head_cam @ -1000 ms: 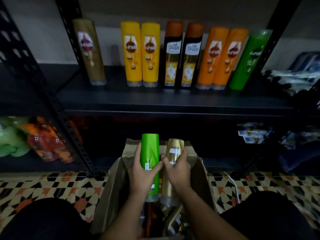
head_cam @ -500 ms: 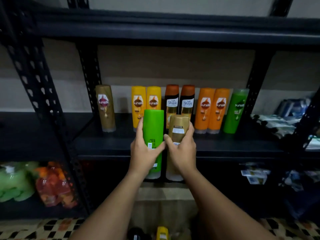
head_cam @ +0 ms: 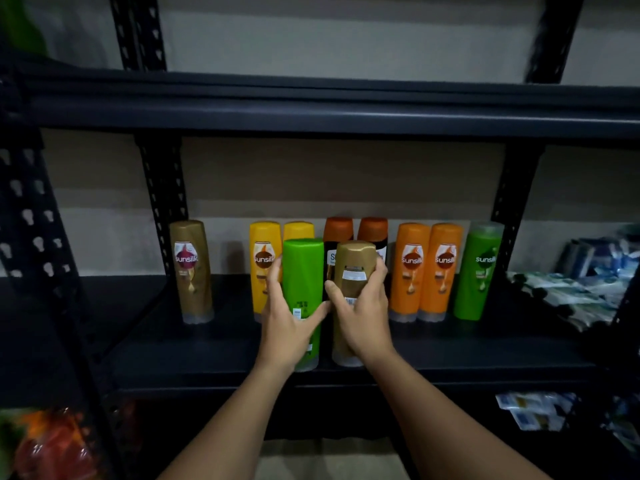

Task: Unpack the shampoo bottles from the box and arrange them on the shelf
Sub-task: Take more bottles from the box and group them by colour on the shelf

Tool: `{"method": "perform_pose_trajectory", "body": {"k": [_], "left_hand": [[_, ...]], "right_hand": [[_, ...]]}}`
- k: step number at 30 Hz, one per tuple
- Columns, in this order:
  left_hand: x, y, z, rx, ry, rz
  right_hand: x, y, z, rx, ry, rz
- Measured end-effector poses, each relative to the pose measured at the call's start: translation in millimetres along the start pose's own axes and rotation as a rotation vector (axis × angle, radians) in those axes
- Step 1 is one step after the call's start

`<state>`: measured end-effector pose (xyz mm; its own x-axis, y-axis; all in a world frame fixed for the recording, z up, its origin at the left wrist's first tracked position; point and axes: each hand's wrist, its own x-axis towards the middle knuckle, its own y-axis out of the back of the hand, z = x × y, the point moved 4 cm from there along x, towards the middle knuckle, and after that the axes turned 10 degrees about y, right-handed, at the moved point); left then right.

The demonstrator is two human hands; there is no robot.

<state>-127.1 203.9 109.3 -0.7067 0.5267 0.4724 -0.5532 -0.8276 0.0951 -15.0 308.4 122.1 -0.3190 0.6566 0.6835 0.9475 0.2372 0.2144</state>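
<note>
My left hand (head_cam: 287,323) grips a green shampoo bottle (head_cam: 303,271), upright with its back label toward me. My right hand (head_cam: 360,313) grips a gold bottle (head_cam: 355,265) right beside it. Both bottles are over the front part of the dark shelf (head_cam: 207,355), caps down, at or just above its surface. Behind them a row stands along the back: a gold bottle (head_cam: 191,271), two yellow ones (head_cam: 264,258), two dark ones with orange tops (head_cam: 339,230), two orange ones (head_cam: 429,271) and a green one (head_cam: 479,271). The top of the cardboard box (head_cam: 329,459) shows at the bottom edge.
Another shelf board (head_cam: 311,105) spans overhead. Black perforated uprights (head_cam: 162,202) stand at the back and left. Packets (head_cam: 575,292) lie on the shelf at right; red and orange items (head_cam: 48,445) sit lower left. Bare shelf lies between the left gold bottle and the yellow ones.
Both hands have lifted the green and gold bottles out of the box and carried them up to the shelf front. My view has risen from the floor to the shelf.
</note>
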Motion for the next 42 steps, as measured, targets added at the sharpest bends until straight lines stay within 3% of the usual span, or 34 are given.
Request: {"method": "perform_pose_trajectory", "body": {"k": [15,20,29,38,42], "left_hand": [[21,-11,-28,0.071,0.022,-0.03],[12,-1,-39,-0.067,0.094,-0.2],[10,19,-69,-0.227,0.359,-0.271],[6,20,-66,-0.128,0.267,-0.178],[6,21,-61,-0.213,0.285,-0.255]], "right_hand": [[5,-13,22,0.027,0.011,-0.067],[-8,-9,32,0.117,0.03,-0.117],[-25,4,62,0.264,-0.097,-0.164],[-31,6,62,0.202,-0.051,-0.131],[-34,6,56,0.145,-0.009,-0.124]]}}
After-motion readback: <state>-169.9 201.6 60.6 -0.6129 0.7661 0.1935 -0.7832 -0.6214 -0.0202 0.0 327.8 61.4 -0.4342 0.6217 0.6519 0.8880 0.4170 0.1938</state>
